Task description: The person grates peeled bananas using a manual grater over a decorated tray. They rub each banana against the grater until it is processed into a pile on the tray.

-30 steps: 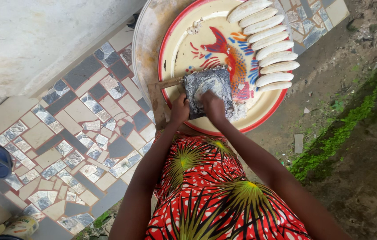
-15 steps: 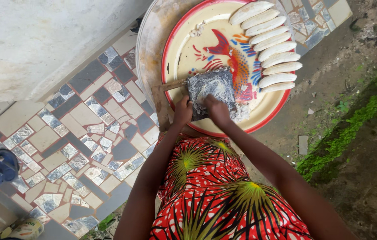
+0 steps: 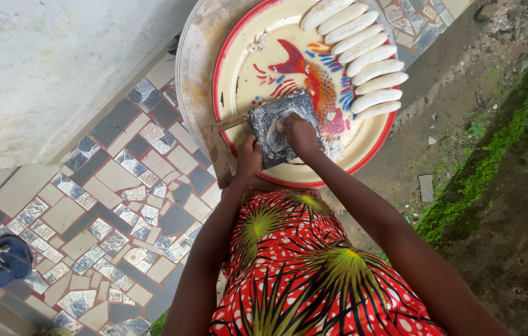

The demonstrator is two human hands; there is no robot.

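Two hands meet at a grey metal grater (image 3: 279,127) that lies tilted on a round enamel tray (image 3: 239,87), cream with a red rim and a painted fish, near the tray's 6 o'clock edge. Left hand (image 3: 249,157) sits at the grater's 7 o'clock corner, its fingers curled against the lower edge where a brown wooden board (image 3: 217,146) pokes out from under the tray; whether it grips the grater or only steadies it cannot be told. Right hand (image 3: 299,134) lies on top of the grater toward its 3 o'clock side, fingers bunched and pressed down on a pale piece that is mostly hidden beneath them. White pulp smears the grater's face and the tray just beside it at 4 o'clock. Seven peeled pale plantains (image 3: 363,59) lie side by side in a row at the tray's 2 o'clock. Red patterned cloth (image 3: 301,267) covers the person's lap below, and a blue sandal (image 3: 12,258) lies on the mosaic tile floor (image 3: 108,199) at 8 o'clock.
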